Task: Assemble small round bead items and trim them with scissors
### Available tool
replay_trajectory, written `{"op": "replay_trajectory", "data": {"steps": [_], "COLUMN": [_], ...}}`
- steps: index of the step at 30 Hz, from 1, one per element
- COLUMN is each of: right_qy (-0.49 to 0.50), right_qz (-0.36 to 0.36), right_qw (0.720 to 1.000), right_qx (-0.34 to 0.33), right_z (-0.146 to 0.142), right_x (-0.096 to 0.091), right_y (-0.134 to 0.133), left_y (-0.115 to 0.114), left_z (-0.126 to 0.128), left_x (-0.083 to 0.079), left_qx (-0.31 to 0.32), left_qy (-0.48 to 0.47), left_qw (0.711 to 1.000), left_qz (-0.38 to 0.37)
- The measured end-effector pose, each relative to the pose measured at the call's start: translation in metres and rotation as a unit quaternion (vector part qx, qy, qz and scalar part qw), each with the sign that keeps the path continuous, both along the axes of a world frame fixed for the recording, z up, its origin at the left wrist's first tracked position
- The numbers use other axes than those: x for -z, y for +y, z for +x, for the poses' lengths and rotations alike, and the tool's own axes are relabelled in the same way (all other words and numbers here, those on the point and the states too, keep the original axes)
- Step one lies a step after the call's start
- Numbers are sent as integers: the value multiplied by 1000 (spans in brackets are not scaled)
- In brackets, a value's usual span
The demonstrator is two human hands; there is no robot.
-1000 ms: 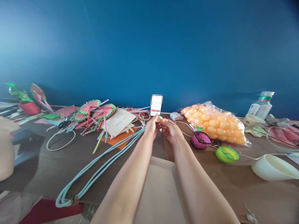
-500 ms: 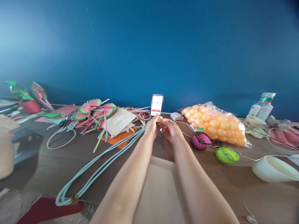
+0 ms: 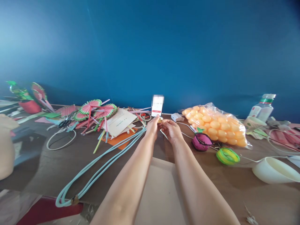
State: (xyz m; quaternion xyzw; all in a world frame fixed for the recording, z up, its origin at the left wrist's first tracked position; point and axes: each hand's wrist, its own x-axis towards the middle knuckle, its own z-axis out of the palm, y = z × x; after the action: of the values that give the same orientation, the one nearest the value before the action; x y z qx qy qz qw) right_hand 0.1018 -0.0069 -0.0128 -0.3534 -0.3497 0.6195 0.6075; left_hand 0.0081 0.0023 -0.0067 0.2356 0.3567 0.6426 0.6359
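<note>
Both my hands meet over the middle of the table, fingers pinched together. Between the fingertips of my left hand (image 3: 152, 128) and my right hand (image 3: 172, 129) is a small shiny gold-coloured piece (image 3: 160, 118), too small to name and partly covered. A pale thin strip (image 3: 163, 134) shows below the fingers; whether it joins the gold piece I cannot tell. Just beyond my hands a phone (image 3: 157, 106) stands upright against the wall, its lit white screen showing digits and a red button.
Pale blue tubing (image 3: 103, 159), paper fans (image 3: 90, 107) and a white booklet (image 3: 120, 122) lie left. To the right are a bag of orange balls (image 3: 217, 125), a purple pouch (image 3: 202, 141), a green-yellow coil (image 3: 227, 156) and a white cup (image 3: 274, 170). Another person's arm (image 3: 6, 147) rests far left.
My right fingers have shifted very slightly around the gold piece. The digits on the phone screen differ. Everything else lies as before.
</note>
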Motion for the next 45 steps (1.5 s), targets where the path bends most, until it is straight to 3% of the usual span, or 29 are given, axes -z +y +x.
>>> {"op": "replay_trajectory", "data": {"steps": [11, 23, 36, 45], "right_qy": [-4, 50, -66, -29], "right_qz": [-5, -16, 22, 44], "right_qw": [999, 999, 995, 996], "right_qx": [40, 7, 73, 70], "right_z": [-6, -4, -11, -11], "right_x": [-1, -5, 0, 0], "right_y": [-2, -6, -4, -2], "left_y": [3, 4, 1, 6], "left_z": [0, -6, -2, -8], "left_x": [8, -1, 1, 4], "left_qx": [11, 43, 67, 92], "left_qy": [11, -58, -30, -70], "left_qw": [999, 997, 997, 993], "left_qz": [34, -21, -9, 16]}}
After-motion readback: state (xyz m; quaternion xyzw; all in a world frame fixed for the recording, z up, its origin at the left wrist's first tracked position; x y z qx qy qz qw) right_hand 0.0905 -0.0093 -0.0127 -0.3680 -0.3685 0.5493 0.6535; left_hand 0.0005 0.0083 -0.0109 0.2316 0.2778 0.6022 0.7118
